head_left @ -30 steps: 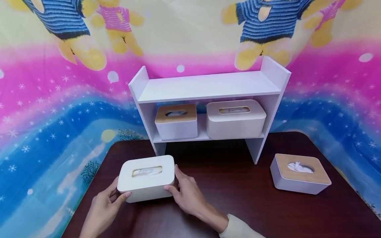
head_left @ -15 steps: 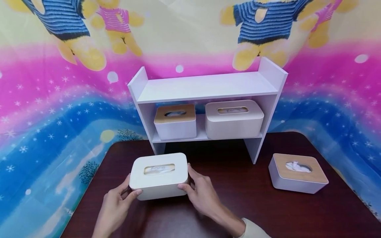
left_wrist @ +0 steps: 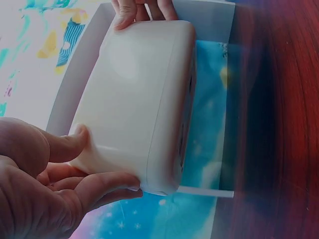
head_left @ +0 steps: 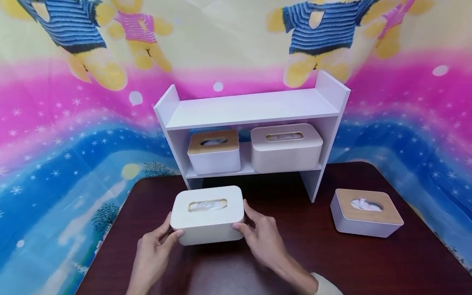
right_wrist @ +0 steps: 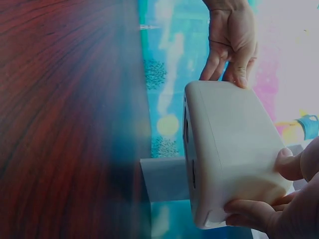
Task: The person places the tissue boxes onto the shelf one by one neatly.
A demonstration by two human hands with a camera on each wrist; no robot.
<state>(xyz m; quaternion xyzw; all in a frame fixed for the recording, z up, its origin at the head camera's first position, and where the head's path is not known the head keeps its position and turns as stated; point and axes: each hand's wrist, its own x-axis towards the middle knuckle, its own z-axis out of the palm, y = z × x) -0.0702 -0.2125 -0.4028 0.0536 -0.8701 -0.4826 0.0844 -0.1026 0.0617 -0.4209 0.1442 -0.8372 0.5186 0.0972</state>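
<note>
Both hands are on the white tissue box (head_left: 207, 214) at the near middle of the dark wooden table (head_left: 302, 262). Left hand (head_left: 155, 256) grips its left end, thumb on the front corner and fingers curled behind; right hand (head_left: 262, 241) grips the right end the same way, thumb on the front face and fingers wrapped round the side. From the wrist views the box looks clear of the tabletop, carried between the two hands, though I cannot tell for certain. Its lid has an oval slot with tissue showing through.

Just behind the box stands a white two-tier shelf (head_left: 250, 108). On its lower board sit a small tissue box with a wooden lid (head_left: 214, 151) at the left and a larger all-white tissue box (head_left: 285, 147) at the right, side by side and close together. Off to the right on the table, well apart from the hands, lies another wooden-lidded tissue box (head_left: 365, 213) with white tissue poking from its opening. A bright cartoon backdrop (head_left: 55, 123) of bears and snowflakes hangs behind everything.
</note>
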